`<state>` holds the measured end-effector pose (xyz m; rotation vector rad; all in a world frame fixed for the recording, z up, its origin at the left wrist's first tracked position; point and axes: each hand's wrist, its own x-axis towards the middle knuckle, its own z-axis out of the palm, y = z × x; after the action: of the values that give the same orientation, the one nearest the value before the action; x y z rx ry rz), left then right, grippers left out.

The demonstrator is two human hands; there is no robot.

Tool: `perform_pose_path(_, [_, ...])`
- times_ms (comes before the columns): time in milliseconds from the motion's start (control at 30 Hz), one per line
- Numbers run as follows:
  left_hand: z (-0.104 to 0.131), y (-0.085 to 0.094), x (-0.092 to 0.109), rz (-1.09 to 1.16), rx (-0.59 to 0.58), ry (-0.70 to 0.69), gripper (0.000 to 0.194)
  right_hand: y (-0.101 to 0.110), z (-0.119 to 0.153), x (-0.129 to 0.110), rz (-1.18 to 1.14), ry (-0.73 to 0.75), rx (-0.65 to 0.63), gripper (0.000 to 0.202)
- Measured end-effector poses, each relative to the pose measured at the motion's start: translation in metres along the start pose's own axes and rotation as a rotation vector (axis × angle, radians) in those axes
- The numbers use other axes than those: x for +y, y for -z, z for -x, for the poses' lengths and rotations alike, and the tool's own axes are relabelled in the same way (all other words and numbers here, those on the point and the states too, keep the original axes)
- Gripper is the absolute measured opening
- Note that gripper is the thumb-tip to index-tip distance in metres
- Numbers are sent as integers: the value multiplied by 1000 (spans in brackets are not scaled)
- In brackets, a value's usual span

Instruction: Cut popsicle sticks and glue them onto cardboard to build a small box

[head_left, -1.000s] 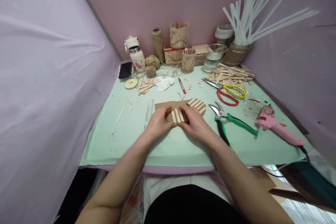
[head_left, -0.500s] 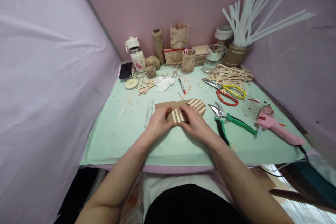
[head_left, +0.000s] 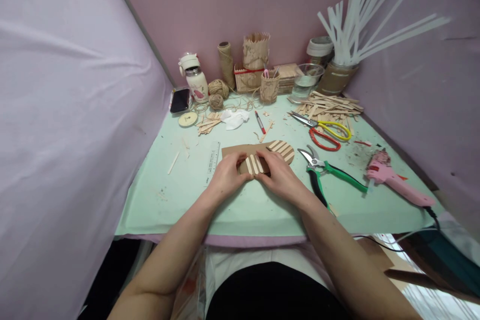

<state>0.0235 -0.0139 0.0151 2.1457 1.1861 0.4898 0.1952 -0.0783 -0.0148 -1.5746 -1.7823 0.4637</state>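
I have a small striped piece [head_left: 254,165], brown with pale strips across it, pinched between both hands near the front middle of the desk [head_left: 157,210]. The left hand [head_left: 230,167] grips its left end and the right hand [head_left: 280,172] its right, thumbs nearly meeting at the near edge; from here I can't tell whether it touches the desktop. Just behind my hands lies a cardboard sheet [head_left: 231,150], with a rounded striped piece [head_left: 287,150] at its right. Farther out, I see a clear ruler [head_left: 213,160] leftward, and green-handled pruners [head_left: 345,177] and a pink glue gun [head_left: 393,181] rightward.
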Motion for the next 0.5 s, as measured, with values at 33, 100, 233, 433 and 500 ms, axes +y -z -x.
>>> perform_pose_path(33, [0, 0, 1, -3, -1, 3, 55, 0, 0, 0, -3, -2, 5, 51])
perform_pose_path(100, [0, 1, 3, -8, 0, 2, 55, 0, 0, 0, -7, -12, 7, 51])
perform_pose_path(233, [1, 1, 6, -30, 8, -5, 51, 1, 0, -1, -12, -32, 0, 50])
perform_pose_path(433, [1, 2, 6, -39, 2, -43, 49, 1, 0, -2, -17, -32, 4, 51])
perform_pose_path(500, [0, 2, 5, -38, 5, -49, 47, 1, 0, -1, -19, -20, 10, 51])
